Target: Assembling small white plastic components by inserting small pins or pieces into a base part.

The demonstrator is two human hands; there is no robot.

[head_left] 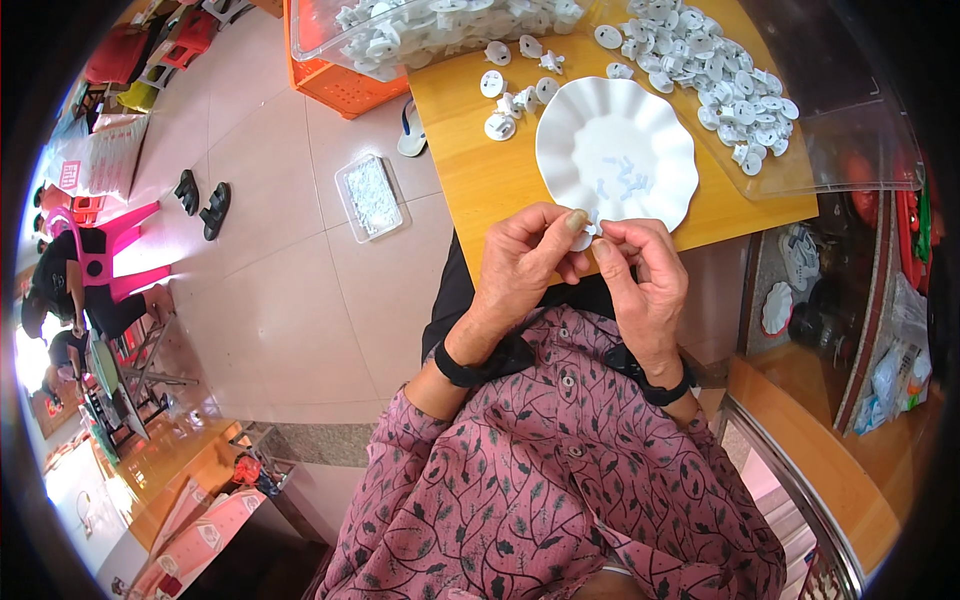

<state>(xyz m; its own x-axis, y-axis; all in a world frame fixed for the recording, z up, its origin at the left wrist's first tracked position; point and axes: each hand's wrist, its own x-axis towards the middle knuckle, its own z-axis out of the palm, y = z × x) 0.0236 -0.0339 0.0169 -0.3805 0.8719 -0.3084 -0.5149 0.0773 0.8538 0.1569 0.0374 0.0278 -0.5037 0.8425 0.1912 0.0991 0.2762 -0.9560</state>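
Note:
My left hand point(527, 252) pinches a small white round plastic part point(581, 242) between thumb and fingers, just over the table's near edge. Close beside it, the thumb and forefinger of my right hand point(645, 272) are pressed together at the part; whatever they grip is too small to make out. Right beyond my fingertips lies a white plate with a scalloped rim point(565, 125), holding several tiny pale blue pieces point(630, 180). Several loose white plastic parts point(500, 126) like the one in my hand are scattered left of the plate.
A heap of white parts point(735, 100) lies in a clear tray point(850, 165) at the back right. Another clear bin of parts point(440, 35) rests above an orange crate point(345, 90). On the floor are a clear box point(370, 197) and dark sandals point(213, 210). People sit far left.

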